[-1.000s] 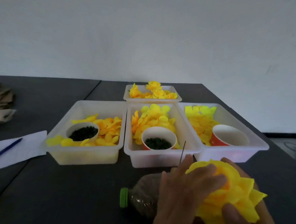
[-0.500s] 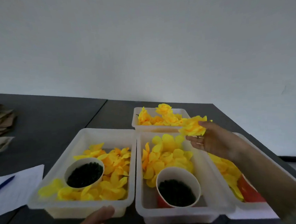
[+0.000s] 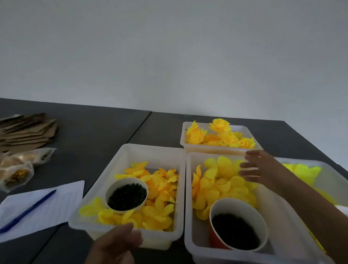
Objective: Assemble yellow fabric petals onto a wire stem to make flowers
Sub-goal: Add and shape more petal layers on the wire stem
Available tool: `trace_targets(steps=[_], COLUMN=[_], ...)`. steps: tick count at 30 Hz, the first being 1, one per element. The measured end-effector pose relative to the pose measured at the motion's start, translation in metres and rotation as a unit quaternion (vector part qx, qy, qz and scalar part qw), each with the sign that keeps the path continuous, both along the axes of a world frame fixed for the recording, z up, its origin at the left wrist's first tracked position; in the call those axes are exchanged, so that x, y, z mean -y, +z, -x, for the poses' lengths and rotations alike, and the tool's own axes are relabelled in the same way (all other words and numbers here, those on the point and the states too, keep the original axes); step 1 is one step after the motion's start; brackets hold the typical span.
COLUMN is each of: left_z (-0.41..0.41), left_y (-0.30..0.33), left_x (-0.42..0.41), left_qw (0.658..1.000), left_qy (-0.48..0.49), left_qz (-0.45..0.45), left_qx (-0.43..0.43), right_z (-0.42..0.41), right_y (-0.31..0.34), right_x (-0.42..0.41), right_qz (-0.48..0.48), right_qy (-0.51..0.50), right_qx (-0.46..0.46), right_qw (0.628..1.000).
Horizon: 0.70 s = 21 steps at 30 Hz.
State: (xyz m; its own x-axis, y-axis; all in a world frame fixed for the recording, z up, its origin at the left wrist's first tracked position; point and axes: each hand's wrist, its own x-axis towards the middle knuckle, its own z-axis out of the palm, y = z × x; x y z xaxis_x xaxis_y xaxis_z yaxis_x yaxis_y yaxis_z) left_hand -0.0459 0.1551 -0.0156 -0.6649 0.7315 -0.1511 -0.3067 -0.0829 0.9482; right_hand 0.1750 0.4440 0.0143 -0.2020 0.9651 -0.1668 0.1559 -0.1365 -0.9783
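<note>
right hand (image 3: 259, 167) is stretched out over the far end of the middle tub (image 3: 194, 191), fingers spread and relaxed, nothing in it. it hovers just short of the back tub (image 3: 247, 132) where the finished flowers (image 3: 219, 135) are piled. left hand (image 3: 116, 250) sits low by the near wall of the left tub (image 3: 118, 161), fingers loosely curled, and i can't see it holding anything either. so both hands are apart and empty.

loose yellow petals (image 3: 222, 181) fill the middle tub, more petals (image 3: 159, 183) fill the left one, and each tub has a paper cup of dark beads (image 3: 126, 195). there's a third tub (image 3: 333, 184) on the right with brighter petals. no wire stem in view that i can make out.

what could go wrong imo: the right forearm crosses right above the red cup (image 3: 238, 223), and a careless pull back could clip its rim and dump beads into the petals. also the petals look thin and stacked together, so grabbing one probably lifts several. the left hand nudging the tub could slide it across the table (image 3: 89, 140) toward the paper and pen (image 3: 26, 212).
</note>
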Motion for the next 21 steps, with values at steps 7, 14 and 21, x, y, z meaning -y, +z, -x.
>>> trace_targets(steps=[7,14,21], left_z=[0.003,0.073,0.098], left_y=[0.010,-0.005,-0.031], left_x=[-0.019,-0.089,-0.123], left_qw=[0.952,0.771,0.627], left_qy=[0.093,0.002,-0.101], left_qz=[-0.014,0.312,0.448], left_qx=[-0.292,-0.555,-0.629], right_z=[-0.054,-0.077,-0.074], right_y=[-0.012,-0.035,-0.069], right_x=[0.110,0.188,0.232], right_qz=[-0.102,-0.152,-0.181], right_qy=[0.032,-0.060,-0.107], right_qx=[-0.008,-0.115,-0.053], right_qw=[0.994,0.980,0.976])
